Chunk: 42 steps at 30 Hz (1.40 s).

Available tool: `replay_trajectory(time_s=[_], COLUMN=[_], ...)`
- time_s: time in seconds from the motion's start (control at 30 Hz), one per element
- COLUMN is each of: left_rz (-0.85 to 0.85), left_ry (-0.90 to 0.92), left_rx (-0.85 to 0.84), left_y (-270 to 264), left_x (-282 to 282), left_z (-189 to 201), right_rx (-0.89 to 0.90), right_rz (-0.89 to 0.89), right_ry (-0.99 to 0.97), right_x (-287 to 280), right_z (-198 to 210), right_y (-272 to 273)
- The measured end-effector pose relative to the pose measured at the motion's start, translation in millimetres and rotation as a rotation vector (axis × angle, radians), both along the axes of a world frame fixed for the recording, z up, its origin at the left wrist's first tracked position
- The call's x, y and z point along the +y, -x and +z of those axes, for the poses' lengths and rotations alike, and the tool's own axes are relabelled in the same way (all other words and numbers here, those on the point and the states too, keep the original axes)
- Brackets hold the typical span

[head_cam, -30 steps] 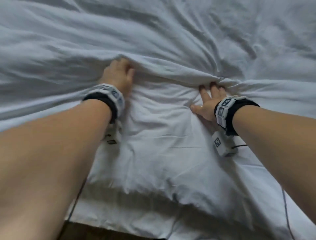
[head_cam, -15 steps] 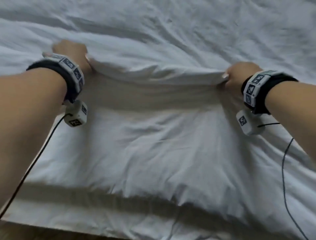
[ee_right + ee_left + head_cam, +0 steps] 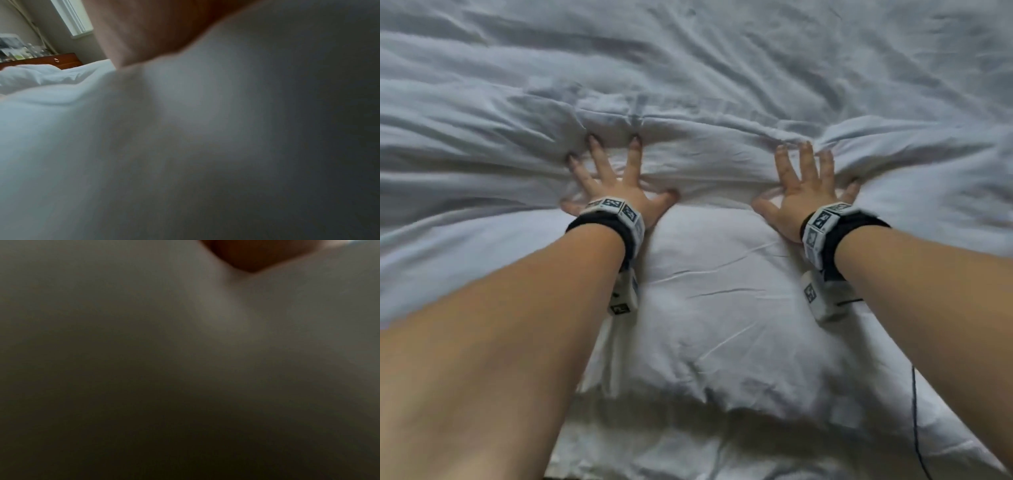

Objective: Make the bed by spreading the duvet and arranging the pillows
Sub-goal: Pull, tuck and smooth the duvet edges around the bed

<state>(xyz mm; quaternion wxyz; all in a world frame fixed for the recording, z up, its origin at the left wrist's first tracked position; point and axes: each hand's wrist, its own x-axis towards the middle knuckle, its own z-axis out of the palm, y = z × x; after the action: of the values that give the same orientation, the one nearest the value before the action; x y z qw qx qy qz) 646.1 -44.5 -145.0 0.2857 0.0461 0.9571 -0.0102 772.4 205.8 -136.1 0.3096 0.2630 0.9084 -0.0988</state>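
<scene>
A white pillow point(image 3: 722, 315) lies near the bed's front edge in the head view. The crumpled white duvet point(image 3: 688, 75) covers the bed beyond it, its folded edge running along the pillow's far side. My left hand point(image 3: 613, 178) lies flat with fingers spread on the pillow's far left, fingertips against the duvet edge. My right hand point(image 3: 804, 185) lies flat the same way on the far right. Neither hand holds anything. Both wrist views are dim and blurred, filled with white fabric point(image 3: 185, 369) and a bit of hand point(image 3: 148, 32).
The white sheet point(image 3: 654, 452) shows below the pillow at the bed's front edge. A dark cable point(image 3: 914, 411) hangs from my right wrist. The right wrist view shows a wooden dresser point(image 3: 51, 60) with clutter and a window point(image 3: 72, 16) beyond the bed.
Half a second ago both hands gripped the duvet edge far apart and lifted. Now they have let go, moved closer together and press flat with spread fingers on the pillow.
</scene>
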Motion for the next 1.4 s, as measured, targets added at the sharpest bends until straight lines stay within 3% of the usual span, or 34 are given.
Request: replay_trajectory(time_s=[0.1,0.2,0.3,0.4,0.6,0.73,0.87,1.0,1.13,1.23,1.4], left_rz=[-0.005,-0.115,-0.210,-0.201,-0.205,-0.305,-0.317,-0.233,-0.129,-0.348,-0.799], left_ry=[0.007,-0.059,-0.126,-0.025,-0.052,-0.173,-0.089,0.021,0.008,-0.085,-0.318], left_rx=[0.018,0.027,-0.146,-0.249,-0.198,-0.123,-0.099,-0.131,-0.174,-0.150,-0.133], left_y=[5,-22,-79,-120,-159,-231,-289,-307,-316,-347,-454], left_x=[10,34,50,50,43,53,59,66,110,181,329], left_z=[11,26,26,17,18,29,12,0,18,32,45], right_rx=[0.053,0.087,0.004,-0.085,-0.082,-0.052,-0.035,-0.056,-0.095,-0.114,-0.058], right_rz=[0.001,-0.014,0.013,0.058,0.067,0.075,0.114,0.085,-0.069,-0.214,-0.527], right_ry=[-0.023,-0.076,-0.061,-0.033,-0.010,-0.008,-0.021,-0.054,-0.116,-0.149,-0.178], right_x=[3,4,8,11,2,-1,14,60,138,204,303], right_z=[2,9,15,13,10,19,14,10,30,50,72], right_y=[-4,-15,-35,-62,-112,-156,-207,-271,-339,-395,-488])
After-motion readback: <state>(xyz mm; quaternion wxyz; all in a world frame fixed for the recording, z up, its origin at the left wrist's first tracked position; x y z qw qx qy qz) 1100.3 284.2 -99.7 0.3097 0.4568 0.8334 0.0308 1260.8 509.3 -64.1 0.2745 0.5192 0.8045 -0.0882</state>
